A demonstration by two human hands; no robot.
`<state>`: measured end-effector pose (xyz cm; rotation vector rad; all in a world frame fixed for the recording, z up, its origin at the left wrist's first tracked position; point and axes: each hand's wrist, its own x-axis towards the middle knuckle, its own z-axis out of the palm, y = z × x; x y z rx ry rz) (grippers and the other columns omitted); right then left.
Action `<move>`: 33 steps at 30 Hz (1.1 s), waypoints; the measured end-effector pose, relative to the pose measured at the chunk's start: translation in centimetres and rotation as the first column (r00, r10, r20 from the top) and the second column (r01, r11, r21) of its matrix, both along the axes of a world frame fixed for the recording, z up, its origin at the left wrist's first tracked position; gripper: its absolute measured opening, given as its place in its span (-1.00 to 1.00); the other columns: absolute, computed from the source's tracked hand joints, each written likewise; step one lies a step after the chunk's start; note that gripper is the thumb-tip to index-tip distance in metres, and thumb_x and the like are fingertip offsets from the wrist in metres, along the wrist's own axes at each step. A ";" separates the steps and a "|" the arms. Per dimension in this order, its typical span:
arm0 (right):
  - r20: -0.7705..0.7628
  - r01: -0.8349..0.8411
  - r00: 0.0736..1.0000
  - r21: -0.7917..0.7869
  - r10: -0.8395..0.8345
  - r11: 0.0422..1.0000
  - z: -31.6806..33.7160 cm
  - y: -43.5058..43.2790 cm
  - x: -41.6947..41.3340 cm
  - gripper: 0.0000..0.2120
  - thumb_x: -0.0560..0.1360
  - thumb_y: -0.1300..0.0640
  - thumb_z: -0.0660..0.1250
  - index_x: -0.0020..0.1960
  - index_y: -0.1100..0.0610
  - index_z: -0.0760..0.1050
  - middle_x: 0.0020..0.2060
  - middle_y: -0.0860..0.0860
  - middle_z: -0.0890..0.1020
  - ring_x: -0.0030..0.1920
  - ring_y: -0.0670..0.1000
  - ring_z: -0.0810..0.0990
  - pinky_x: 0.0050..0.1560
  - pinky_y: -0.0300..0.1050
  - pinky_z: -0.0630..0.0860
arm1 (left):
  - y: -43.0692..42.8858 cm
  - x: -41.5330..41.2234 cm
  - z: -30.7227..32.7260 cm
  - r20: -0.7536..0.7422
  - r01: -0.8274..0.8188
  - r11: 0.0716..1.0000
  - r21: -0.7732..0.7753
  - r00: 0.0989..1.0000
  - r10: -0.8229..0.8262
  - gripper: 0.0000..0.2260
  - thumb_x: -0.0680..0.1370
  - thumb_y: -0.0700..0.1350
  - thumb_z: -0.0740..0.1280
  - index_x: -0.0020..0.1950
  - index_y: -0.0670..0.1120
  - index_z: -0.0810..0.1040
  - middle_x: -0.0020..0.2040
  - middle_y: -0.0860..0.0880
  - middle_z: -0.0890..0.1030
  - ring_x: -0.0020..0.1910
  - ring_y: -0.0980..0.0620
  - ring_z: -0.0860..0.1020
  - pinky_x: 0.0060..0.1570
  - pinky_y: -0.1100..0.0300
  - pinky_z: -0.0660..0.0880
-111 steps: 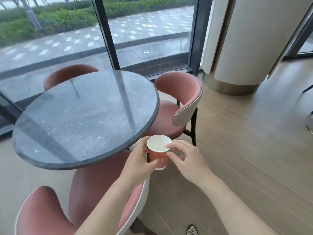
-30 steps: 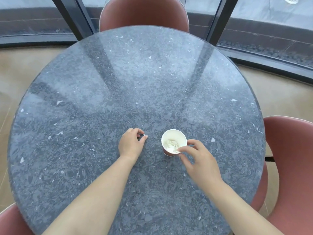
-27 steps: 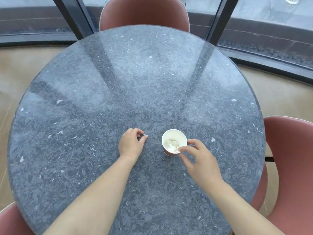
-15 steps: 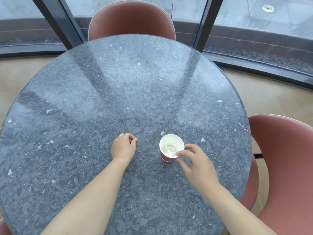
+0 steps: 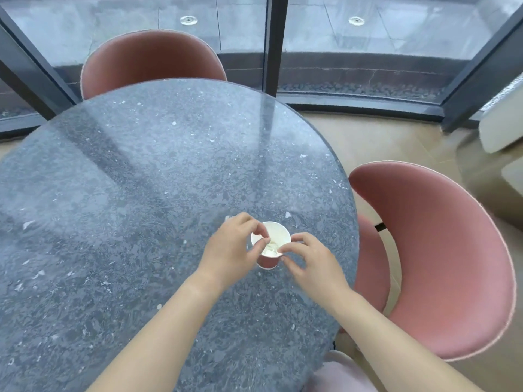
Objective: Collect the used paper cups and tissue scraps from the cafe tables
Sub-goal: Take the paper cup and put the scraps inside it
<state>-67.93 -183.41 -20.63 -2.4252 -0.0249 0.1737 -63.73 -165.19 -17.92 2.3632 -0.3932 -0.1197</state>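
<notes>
With your right hand [image 5: 311, 261] pinching the paper cup [image 5: 276, 232] by its rim, hold your left hand [image 5: 229, 250], whose curled fingers may hide a scrap I cannot make out, right over the tissue [image 5: 271, 247] before letting go.

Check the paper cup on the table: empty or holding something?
Not empty: crumpled white tissue lies inside the paper cup, which stands upright on the table, rim up.

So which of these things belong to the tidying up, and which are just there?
Part of the job: paper cup, tissue scraps inside it, left hand at its rim, right hand pinching its rim.
Just there: round table, far pink chair, side pink chair, window frame.
</notes>
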 end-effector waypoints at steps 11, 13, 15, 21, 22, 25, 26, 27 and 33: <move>0.132 0.303 0.943 0.032 -0.305 0.952 2.8 -9.8 -8.1 -0.90 0.43 -0.01 0.37 -0.06 -0.12 0.58 -0.01 -0.21 0.50 -0.12 -0.15 0.51 -0.17 -0.15 0.47 | -11.5 -3.7 2.2 0.079 0.297 0.950 0.095 0.949 -0.305 -0.94 0.47 -0.02 0.36 -0.08 0.07 0.59 -0.09 0.11 0.54 -0.03 0.05 0.49 -0.13 0.08 0.48; 0.147 0.376 0.913 0.053 -0.380 0.925 3.3 -12.1 -10.4 -0.90 0.42 0.02 0.38 -0.08 -0.12 0.59 -0.04 -0.24 0.48 -0.15 -0.21 0.47 -0.18 -0.21 0.43 | -14.4 -4.8 2.8 0.097 0.364 0.926 0.095 0.923 -0.373 -0.95 0.47 -0.02 0.36 -0.09 0.08 0.58 -0.10 0.12 0.53 -0.03 0.07 0.48 -0.15 0.12 0.46; 0.164 0.448 0.877 0.063 -0.452 0.892 3.8 -14.5 -13.0 -0.90 0.41 0.04 0.39 -0.09 -0.12 0.59 -0.05 -0.23 0.48 -0.15 -0.25 0.42 -0.19 -0.28 0.37 | -17.5 -6.3 3.4 0.107 0.421 0.902 0.095 0.896 -0.430 -0.96 0.47 0.01 0.36 -0.10 0.09 0.57 -0.11 0.15 0.52 -0.04 0.10 0.46 -0.17 0.18 0.43; 0.179 0.625 0.751 0.120 -0.636 0.772 5.3 -22.3 -23.4 -0.90 0.42 0.01 0.38 -0.08 -0.14 0.58 -0.03 -0.25 0.48 -0.19 -0.28 0.46 -0.19 -0.30 0.41 | -27.8 -13.7 5.1 0.152 0.598 0.791 0.129 0.776 -0.612 -0.90 0.46 0.08 0.34 -0.15 0.08 0.52 -0.14 0.18 0.49 -0.11 0.14 0.45 -0.27 0.21 0.38; 0.193 0.647 0.731 0.110 -0.655 0.755 5.4 -23.6 -25.4 -0.90 0.42 0.01 0.38 -0.07 -0.14 0.58 -0.04 -0.25 0.48 -0.19 -0.32 0.45 -0.21 -0.34 0.38 | -29.6 -15.2 5.3 0.164 0.622 0.772 0.132 0.754 -0.636 -0.93 0.46 0.05 0.33 -0.15 0.09 0.51 -0.15 0.18 0.48 -0.11 0.14 0.45 -0.29 0.21 0.38; 0.202 0.724 0.657 0.100 -0.727 0.682 6.0 -27.0 -32.0 -0.90 0.42 0.00 0.38 -0.07 -0.15 0.58 -0.04 -0.27 0.49 -0.21 -0.36 0.41 -0.25 -0.41 0.31 | -34.8 -20.6 5.6 0.197 0.702 0.701 0.127 0.674 -0.712 -0.97 0.50 -0.03 0.29 -0.10 0.09 0.52 -0.18 0.20 0.45 -0.13 0.12 0.44 -0.31 0.22 0.35; 0.206 0.753 0.624 0.099 -0.754 0.651 6.1 -28.2 -34.5 -0.89 0.42 0.00 0.39 -0.07 -0.15 0.58 -0.04 -0.27 0.49 -0.21 -0.35 0.41 -0.25 -0.43 0.29 | -36.7 -22.6 5.6 0.204 0.736 0.665 0.127 0.637 -0.744 -0.95 0.51 -0.03 0.28 -0.08 0.10 0.52 -0.18 0.22 0.44 -0.12 0.13 0.43 -0.31 0.25 0.32; 0.211 0.781 0.589 0.098 -0.780 0.617 6.1 -29.3 -37.0 -0.89 0.42 0.00 0.39 -0.06 -0.15 0.58 -0.03 -0.27 0.49 -0.20 -0.33 0.42 -0.23 -0.44 0.30 | -38.5 -24.6 5.6 0.208 0.769 0.625 0.132 0.595 -0.776 -0.94 0.52 -0.02 0.27 -0.07 0.11 0.53 -0.16 0.24 0.44 -0.10 0.14 0.44 -0.29 0.26 0.30; 0.238 0.917 0.357 0.093 -0.903 0.388 6.6 -35.2 -51.4 -0.91 0.44 0.00 0.37 -0.06 -0.14 0.59 0.01 -0.24 0.50 -0.15 -0.26 0.41 -0.18 -0.38 0.35 | -48.5 -37.3 6.1 0.198 0.923 0.375 0.083 0.353 -0.914 -0.92 0.51 0.05 0.29 -0.08 0.10 0.55 -0.05 0.20 0.50 -0.04 0.09 0.49 -0.16 0.18 0.44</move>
